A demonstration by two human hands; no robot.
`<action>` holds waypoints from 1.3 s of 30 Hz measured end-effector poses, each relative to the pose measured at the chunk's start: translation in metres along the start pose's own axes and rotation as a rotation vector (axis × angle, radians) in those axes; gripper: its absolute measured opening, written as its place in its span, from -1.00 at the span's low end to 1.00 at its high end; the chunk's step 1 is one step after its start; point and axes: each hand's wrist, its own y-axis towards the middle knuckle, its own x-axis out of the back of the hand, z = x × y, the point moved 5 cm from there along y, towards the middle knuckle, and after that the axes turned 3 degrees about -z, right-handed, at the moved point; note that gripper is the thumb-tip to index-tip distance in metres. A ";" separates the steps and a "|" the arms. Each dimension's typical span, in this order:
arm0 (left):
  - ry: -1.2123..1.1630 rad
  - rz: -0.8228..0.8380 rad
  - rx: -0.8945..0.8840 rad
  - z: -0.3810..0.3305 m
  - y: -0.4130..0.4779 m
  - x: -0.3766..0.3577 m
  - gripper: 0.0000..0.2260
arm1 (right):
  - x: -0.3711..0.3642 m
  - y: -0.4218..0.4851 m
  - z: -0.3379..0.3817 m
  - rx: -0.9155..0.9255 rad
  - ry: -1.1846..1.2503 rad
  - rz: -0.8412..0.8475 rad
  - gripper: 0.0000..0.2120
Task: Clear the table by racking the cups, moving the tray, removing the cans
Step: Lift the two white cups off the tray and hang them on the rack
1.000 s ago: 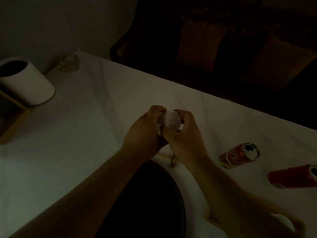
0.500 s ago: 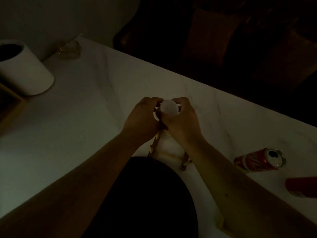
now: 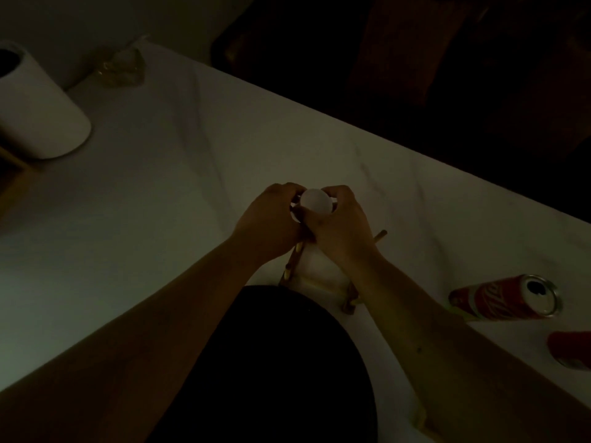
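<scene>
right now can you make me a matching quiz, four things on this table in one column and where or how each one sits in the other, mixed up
Things:
1. white cup
2. cola can
3. white cylinder container
4. crumpled clear wrapper

Places or states:
A. lying on its side at the right, open top facing the camera
B. at the far corner of the table by the wall
C. in the grip of the left hand and right hand, above the wooden rack
D. standing at the left edge of view

Pairs: 1-C, 2-A, 3-D, 4-B
</scene>
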 end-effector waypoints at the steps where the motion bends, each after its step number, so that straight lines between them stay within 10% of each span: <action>1: 0.002 0.008 0.009 0.001 0.000 -0.001 -0.48 | -0.001 0.000 -0.001 0.000 -0.015 0.009 -0.37; 21: 0.563 -0.098 -0.183 -0.062 -0.110 0.014 -0.13 | 0.082 -0.117 -0.016 0.525 -0.733 -0.106 -0.26; 39: 0.619 0.126 -0.324 -0.154 -0.200 -0.123 -0.14 | 0.239 -0.240 -0.165 0.139 -0.958 -0.080 -0.19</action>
